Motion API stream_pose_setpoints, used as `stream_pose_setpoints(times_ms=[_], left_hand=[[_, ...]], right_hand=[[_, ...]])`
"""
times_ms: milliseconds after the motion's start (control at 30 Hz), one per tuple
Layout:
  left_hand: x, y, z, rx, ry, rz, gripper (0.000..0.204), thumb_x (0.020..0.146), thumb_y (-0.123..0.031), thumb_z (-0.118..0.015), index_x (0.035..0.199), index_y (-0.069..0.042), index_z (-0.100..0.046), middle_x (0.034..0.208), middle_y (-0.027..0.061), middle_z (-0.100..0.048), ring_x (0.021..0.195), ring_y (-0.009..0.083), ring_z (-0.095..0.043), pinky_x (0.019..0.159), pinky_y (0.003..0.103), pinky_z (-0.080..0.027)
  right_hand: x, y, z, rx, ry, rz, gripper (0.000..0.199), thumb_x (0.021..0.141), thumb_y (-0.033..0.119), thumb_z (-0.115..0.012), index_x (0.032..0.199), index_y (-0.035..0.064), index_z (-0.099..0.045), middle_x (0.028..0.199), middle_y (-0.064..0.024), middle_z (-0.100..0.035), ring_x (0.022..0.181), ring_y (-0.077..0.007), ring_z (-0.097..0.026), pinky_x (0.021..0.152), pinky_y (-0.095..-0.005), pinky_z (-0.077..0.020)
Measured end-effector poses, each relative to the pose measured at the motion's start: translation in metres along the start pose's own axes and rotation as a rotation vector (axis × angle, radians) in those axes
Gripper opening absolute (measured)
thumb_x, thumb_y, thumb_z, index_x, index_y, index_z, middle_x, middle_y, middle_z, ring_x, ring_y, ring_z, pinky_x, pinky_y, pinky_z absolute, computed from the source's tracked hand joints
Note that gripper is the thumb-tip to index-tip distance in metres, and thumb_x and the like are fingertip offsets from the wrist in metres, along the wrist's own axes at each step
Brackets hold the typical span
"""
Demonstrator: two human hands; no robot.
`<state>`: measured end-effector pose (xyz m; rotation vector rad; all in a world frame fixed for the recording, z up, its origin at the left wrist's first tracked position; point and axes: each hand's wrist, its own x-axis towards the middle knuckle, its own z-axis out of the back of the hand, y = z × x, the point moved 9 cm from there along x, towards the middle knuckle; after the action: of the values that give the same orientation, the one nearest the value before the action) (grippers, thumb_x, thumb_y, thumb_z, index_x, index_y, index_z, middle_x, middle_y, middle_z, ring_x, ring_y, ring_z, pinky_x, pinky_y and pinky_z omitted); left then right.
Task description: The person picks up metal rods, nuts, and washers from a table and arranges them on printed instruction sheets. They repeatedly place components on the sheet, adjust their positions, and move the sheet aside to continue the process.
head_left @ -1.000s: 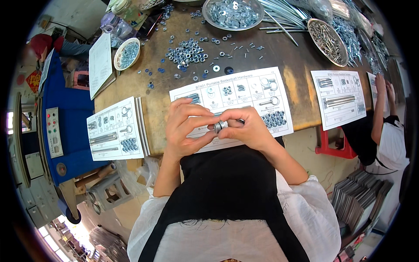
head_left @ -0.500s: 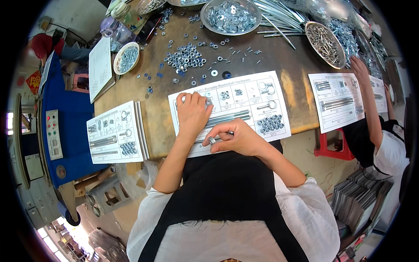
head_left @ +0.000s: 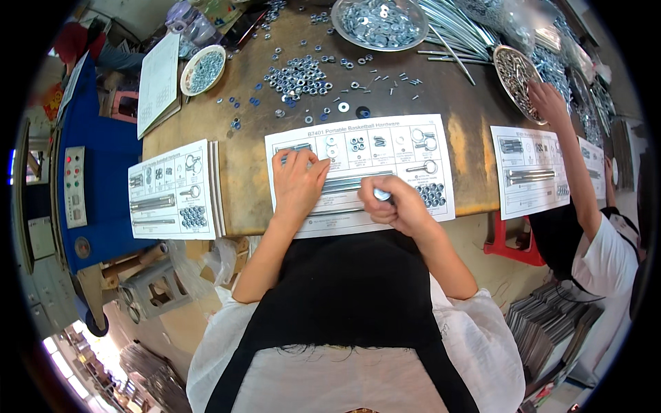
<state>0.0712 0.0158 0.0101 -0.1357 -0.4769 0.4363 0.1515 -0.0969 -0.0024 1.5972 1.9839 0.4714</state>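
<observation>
A white sheet (head_left: 430, 206) printed with hardware pictures lies at the table's near edge in front of me. On its left part rests my left hand (head_left: 298, 184), palm down, fingers slightly apart and bent over the printed bolts and washers. Nothing shows in that hand, though its underside is hidden. My right hand (head_left: 403, 208) is closed above the lower right of the sheet, beside the printed nuts. A small shiny round metal piece (head_left: 382, 195) shows between its thumb and curled fingers; its exact kind is unclear.
Loose nuts (head_left: 297, 77) and small screws scatter beyond the sheet. Dishes of washers (head_left: 381, 26), small parts (head_left: 204, 71) and pins (head_left: 515, 77) stand around, with long rods (head_left: 454, 34) at the back. Stacked sheets (head_left: 169, 193) lie left. At right, a co-worker's hand (head_left: 549, 103) reaches into the pin dish.
My right hand has moved right and turned, its fingers now curled around the metal piece. My left hand stays on the sheet. The co-worker's hand has moved onto the pin dish.
</observation>
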Motion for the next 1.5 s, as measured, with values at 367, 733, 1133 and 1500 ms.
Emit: stream_pose_setpoints(times_ms=[367,733,1133,1500], left_hand=[[-0.142,0.100,0.044,-0.074,0.384,0.964,0.025,0.099,-0.020,-0.056,0.118,-0.004,-0.058,0.092,0.0217,-0.066,0.088,0.0420,-0.064,0.079,0.049,-0.051],[-0.199,0.052,0.008,-1.142,-0.020,1.095,0.045,0.100,0.004,-0.048,0.144,0.002,-0.046,0.102,0.0091,-0.070,0.089,0.0151,-0.067,0.081,0.028,-0.053],[-0.197,0.065,0.035,-1.288,-0.167,1.120,0.049,0.096,-0.003,-0.054,0.145,0.000,-0.049,0.116,0.0091,-0.071,0.091,0.0133,-0.067,0.078,0.025,-0.052],[-0.234,0.205,0.179,-0.911,-0.528,1.175,0.043,0.096,-0.005,-0.056,0.138,-0.003,-0.059,0.107,0.0018,-0.069,0.081,0.0071,-0.058,0.070,0.021,-0.046]], right_hand=[[-0.138,0.103,0.175,-1.105,-1.060,0.378,0.033,0.094,0.005,-0.047,0.120,0.0023,-0.067,0.082,0.0020,-0.059,0.057,-0.0041,-0.040,0.050,-0.0192,-0.0339],[-0.131,0.081,0.215,-0.702,-1.143,0.138,0.026,0.102,0.025,-0.057,0.104,0.0038,-0.072,0.056,0.0104,-0.040,0.042,-0.0012,-0.031,0.037,-0.0214,-0.0208],[-0.104,0.096,0.185,-0.666,-0.952,0.118,0.024,0.099,0.027,-0.064,0.093,0.0053,-0.071,0.058,0.0125,-0.038,0.047,-0.0003,-0.029,0.044,-0.0210,-0.0186],[0.078,0.066,0.045,-0.574,-0.469,0.036,0.019,0.097,0.021,-0.066,0.101,0.0031,-0.071,0.062,0.0127,-0.039,0.049,0.0011,-0.028,0.045,-0.0201,-0.0185]])
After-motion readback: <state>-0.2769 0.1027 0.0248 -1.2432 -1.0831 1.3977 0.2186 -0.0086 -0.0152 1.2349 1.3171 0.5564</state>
